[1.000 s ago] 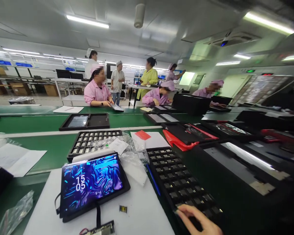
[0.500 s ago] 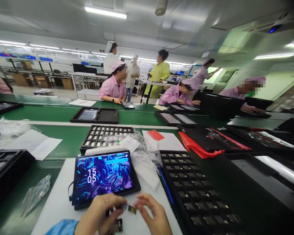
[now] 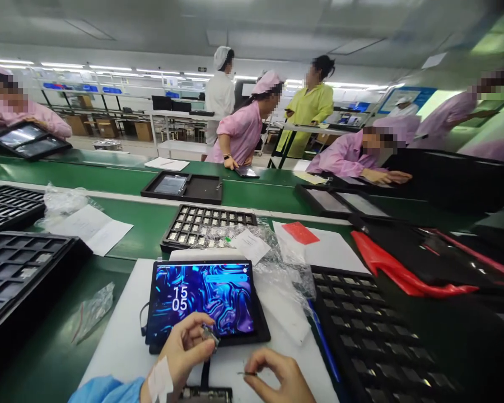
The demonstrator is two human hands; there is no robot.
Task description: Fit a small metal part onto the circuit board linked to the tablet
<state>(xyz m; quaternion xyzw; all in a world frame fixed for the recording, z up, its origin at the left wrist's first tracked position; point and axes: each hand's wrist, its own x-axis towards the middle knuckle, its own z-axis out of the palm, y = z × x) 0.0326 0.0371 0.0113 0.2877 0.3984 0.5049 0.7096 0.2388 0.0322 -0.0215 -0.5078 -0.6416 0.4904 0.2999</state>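
My left hand (image 3: 187,344), with white tape at the wrist, pinches a small silvery electronic module (image 3: 210,337) in front of the tablet's lower edge. My right hand (image 3: 277,376) is lower and to the right, thumb and finger closed on a small thin dark part (image 3: 247,374) too small to name. Behind both hands a tablet (image 3: 205,299) leans back, its lit screen reading 15 05. Near the bottom edge lies a circuit board (image 3: 208,394), partly cut off by the frame, with a black flat cable (image 3: 205,373) running up from it. A white mat (image 3: 121,324) lies under these things.
A black tray of small modules (image 3: 373,336) stands on the right beside a blue pen (image 3: 325,341). Another module tray (image 3: 180,229) and bubble wrap (image 3: 285,263) lie behind the tablet. A black tray (image 3: 12,280) fills the left. Co-workers in pink (image 3: 243,129) sit across the green bench.
My hands have moved apart: the left is now raised with the module, the right lower with the thin part. The view has swung left. A co-worker opposite has leaned over.
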